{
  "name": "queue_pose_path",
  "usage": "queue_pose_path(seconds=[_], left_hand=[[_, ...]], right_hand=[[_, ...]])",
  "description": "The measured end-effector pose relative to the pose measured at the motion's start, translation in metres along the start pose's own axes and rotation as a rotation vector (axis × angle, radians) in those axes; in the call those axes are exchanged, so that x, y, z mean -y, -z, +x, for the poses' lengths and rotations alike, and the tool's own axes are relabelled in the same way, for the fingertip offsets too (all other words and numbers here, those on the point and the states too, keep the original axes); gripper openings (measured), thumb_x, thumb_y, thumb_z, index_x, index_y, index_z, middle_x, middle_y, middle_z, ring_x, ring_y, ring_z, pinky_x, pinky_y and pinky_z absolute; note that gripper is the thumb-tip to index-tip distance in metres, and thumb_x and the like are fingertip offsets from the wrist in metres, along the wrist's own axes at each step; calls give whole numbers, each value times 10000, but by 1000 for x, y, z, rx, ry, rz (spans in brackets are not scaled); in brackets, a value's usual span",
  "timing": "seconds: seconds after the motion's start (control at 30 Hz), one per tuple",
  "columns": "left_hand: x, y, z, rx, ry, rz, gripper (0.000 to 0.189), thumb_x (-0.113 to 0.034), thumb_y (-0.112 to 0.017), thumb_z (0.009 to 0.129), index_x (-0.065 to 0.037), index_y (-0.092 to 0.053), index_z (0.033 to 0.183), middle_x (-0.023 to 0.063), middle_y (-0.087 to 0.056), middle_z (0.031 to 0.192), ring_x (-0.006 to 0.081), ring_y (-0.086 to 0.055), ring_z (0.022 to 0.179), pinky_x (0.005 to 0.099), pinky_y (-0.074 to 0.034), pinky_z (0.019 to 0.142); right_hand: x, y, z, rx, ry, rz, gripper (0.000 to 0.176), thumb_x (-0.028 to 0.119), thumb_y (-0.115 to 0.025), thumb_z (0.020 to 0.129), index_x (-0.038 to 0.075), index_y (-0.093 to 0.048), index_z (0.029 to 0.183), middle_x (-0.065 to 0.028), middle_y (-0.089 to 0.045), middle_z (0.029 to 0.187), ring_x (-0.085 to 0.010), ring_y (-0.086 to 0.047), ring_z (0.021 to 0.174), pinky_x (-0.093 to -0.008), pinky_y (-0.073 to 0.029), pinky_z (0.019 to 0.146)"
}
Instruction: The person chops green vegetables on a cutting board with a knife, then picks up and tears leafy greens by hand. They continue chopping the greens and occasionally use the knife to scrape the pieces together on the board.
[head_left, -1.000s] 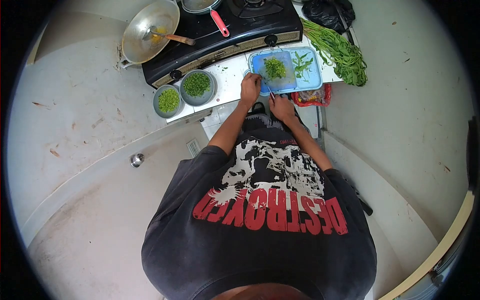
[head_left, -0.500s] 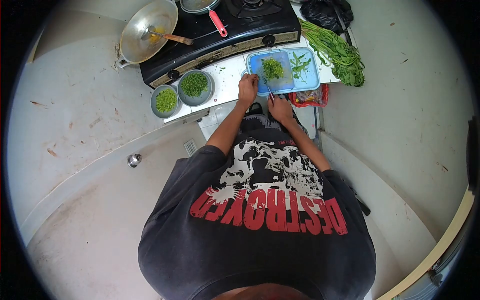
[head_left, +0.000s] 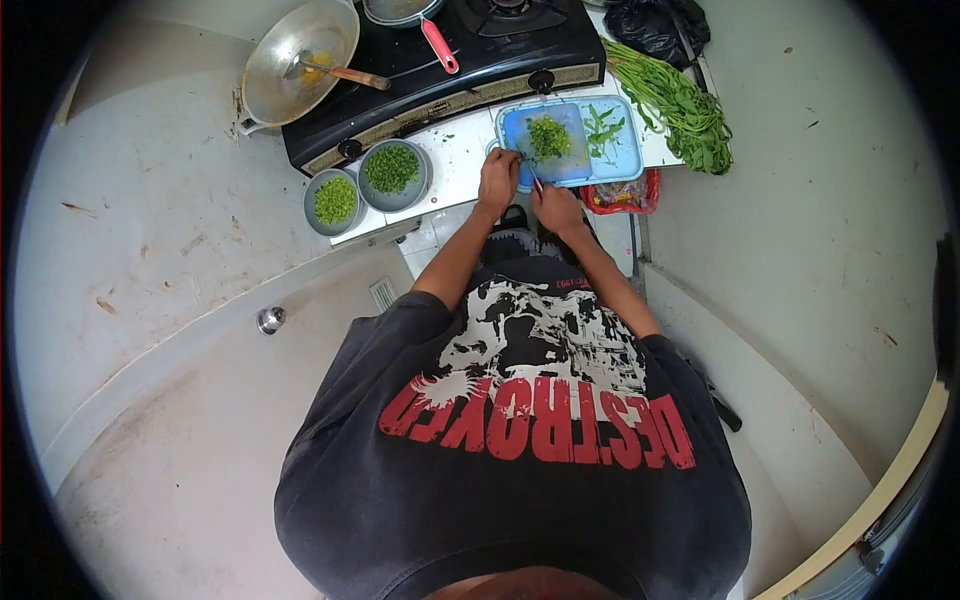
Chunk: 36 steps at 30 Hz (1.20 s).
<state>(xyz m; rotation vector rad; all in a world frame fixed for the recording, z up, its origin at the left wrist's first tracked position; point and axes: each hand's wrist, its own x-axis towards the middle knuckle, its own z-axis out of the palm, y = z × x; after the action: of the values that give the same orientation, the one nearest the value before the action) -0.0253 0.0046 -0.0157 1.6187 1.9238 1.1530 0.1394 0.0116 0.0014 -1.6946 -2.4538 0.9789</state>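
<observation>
My right hand (head_left: 556, 208) is closed on a small knife (head_left: 538, 184) at the front edge of a blue tray (head_left: 628, 176). At the tray's left side my left hand (head_left: 498, 180) has its fingers pressed together close to the blade; what they hold is too small to make out. A blue cutting board (head_left: 567, 171) lies in the tray and bears a pile of chopped greens (head_left: 548, 137). Loose leaves (head_left: 603, 132) lie in the tray to the right of the board.
Two grey bowls (head_left: 397, 205) (head_left: 333, 229) of chopped greens stand left. Behind are a black stove (head_left: 430, 85), a wok (head_left: 275, 75) with a ladle and a red-handled pan (head_left: 438, 45). Leafy stems (head_left: 690, 120), a black bag (head_left: 655, 30) and a red basket (head_left: 650, 192) are right.
My right hand and the knife have shifted slightly left, closer to my left hand. The whole view has moved a little; the bowls and greens look the same.
</observation>
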Motion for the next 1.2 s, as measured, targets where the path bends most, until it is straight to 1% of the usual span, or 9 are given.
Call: queue_pose_path(seconds=[0.07,0.2,0.37,0.67,0.77,0.87,0.97,1.1,1.2], left_hand=[[-5,4,-1,1,-14,-1,134,30,-621,863,14,-724,947,199,-638,864,378,-647,803,442,-531,755],[2,0,-2,12,25,-17,141,25,-631,856,16,-734,952,199,-639,874,374,-652,808,441,-532,753],[0,1,0,42,85,3,135,21,-643,848,15,-741,942,185,-670,871,343,-678,788,410,-551,738],[1,1,1,21,39,26,128,20,-641,849,16,-734,937,187,-662,861,333,-688,766,406,-553,711],[-1,3,1,18,67,-41,120,25,-650,838,11,-732,923,194,-637,837,376,-661,769,439,-537,718],[0,1,3,34,158,-54,121,32,-648,839,12,-729,926,202,-638,818,369,-666,745,423,-541,694],[1,1,3,29,140,-32,103,5,-656,849,8,-728,923,180,-677,826,302,-707,723,383,-567,704],[2,0,2,30,146,-64,99,6,-653,852,7,-721,924,179,-674,828,301,-705,723,380,-564,697],[3,1,2,31,99,-38,96,6,-649,854,7,-718,920,178,-665,818,302,-697,713,388,-557,686]], right_hand=[[2,1,0,-23,-6,12,448,399,-522,984,-20,-682,984,-303,-688,831,-490,-686,786,-578,-559,751],[-1,0,-12,-61,-13,-22,442,395,-521,985,-17,-677,957,-298,-687,801,-480,-689,770,-582,-555,743],[-5,-2,-18,-28,-55,1,434,400,-517,984,-4,-672,961,-278,-699,819,-472,-702,788,-570,-565,753],[12,8,-13,-5,-48,-29,440,404,-522,982,-7,-677,969,-285,-699,854,-461,-703,825,-560,-562,783],[12,6,-1,1,-54,-25,448,409,-514,987,-6,-682,973,-290,-697,869,-472,-696,810,-567,-560,779],[10,2,-1,8,-52,-31,450,414,-513,985,-6,-676,984,-286,-699,866,-468,-699,820,-563,-561,782],[2,-1,-9,0,-47,-62,447,416,-515,981,-3,-671,992,-277,-702,854,-467,-702,824,-563,-561,780],[0,-1,-19,-48,-107,-18,442,412,-524,983,-1,-681,979,-294,-696,839,-472,-695,798,-581,-553,761],[2,5,-17,-49,-59,-3,427,404,-522,979,4,-673,991,-271,-701,827,-462,-703,805,-569,-560,760]])
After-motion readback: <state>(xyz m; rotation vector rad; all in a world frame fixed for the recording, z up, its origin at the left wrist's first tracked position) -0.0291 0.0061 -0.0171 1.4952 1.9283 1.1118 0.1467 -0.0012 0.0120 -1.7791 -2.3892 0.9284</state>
